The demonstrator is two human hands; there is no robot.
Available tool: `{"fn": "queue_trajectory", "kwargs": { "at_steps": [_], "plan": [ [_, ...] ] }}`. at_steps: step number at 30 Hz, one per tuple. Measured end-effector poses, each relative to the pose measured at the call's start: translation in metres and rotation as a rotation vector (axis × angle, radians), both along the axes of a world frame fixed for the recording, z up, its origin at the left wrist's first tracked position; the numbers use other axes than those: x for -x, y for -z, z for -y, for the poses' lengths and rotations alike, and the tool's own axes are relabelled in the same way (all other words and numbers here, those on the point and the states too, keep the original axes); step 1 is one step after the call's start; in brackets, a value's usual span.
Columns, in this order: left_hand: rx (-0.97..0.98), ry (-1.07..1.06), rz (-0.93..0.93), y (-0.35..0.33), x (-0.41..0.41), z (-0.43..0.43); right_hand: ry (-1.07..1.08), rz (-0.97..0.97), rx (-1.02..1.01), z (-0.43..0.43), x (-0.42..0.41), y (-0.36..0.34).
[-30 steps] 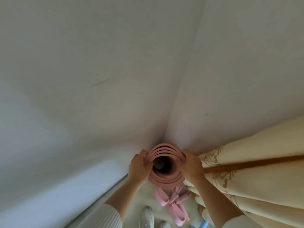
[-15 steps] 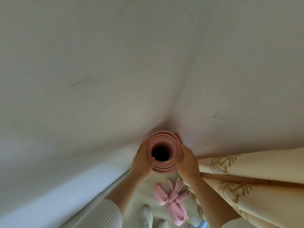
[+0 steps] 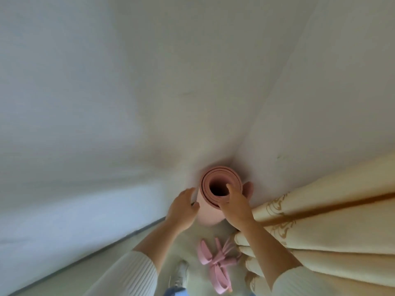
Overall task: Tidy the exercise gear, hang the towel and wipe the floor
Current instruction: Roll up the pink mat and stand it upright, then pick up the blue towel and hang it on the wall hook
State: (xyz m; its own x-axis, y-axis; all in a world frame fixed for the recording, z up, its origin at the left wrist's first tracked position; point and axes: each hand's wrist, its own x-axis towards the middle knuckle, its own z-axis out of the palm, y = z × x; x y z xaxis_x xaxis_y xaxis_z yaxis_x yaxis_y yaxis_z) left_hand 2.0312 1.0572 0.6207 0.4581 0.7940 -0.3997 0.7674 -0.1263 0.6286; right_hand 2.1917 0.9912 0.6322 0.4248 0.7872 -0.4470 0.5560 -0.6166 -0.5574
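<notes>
A rolled pink exercise mat stands upright in the corner where two white walls meet, its open top end facing me. My right hand grips the top rim, thumb hooked inside the roll and fingers round the outside. On the mat's left side rests my left hand, its fingers curved against the roll. A pink pedal resistance band lies on the floor below the mat, by my feet.
White walls fill the left and the back. A cream curtain with gold embroidery hangs in folds at the right, close to the mat. My white shoe stands on the pale floor.
The mat has tilted back toward the corner, showing more of its side. My right thumb has moved inside the roll's top. My left hand has slid lower on the left side.
</notes>
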Motion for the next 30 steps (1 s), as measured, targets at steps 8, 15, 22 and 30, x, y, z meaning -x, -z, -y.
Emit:
{"fn": "queue_trajectory", "kwargs": {
  "at_steps": [8, 15, 22, 30],
  "plan": [
    [-0.187, -0.220, -0.089, -0.078, 0.110, 0.124, -0.377, 0.050, -0.036, 0.087, 0.103, -0.072],
    [-0.262, -0.507, -0.219, -0.122, 0.243, 0.245, -0.743, 0.059, -0.081, 0.151, 0.229, -0.112],
    [-0.219, -0.886, -0.301, -0.128, 0.397, 0.366, -1.139, 0.097, -0.119, 0.210, 0.411, -0.129],
    [-0.193, -1.170, -0.343, -0.140, 0.623, 0.538, -1.498, 0.144, -0.161, 0.333, 0.673, -0.135]
  ]
}}
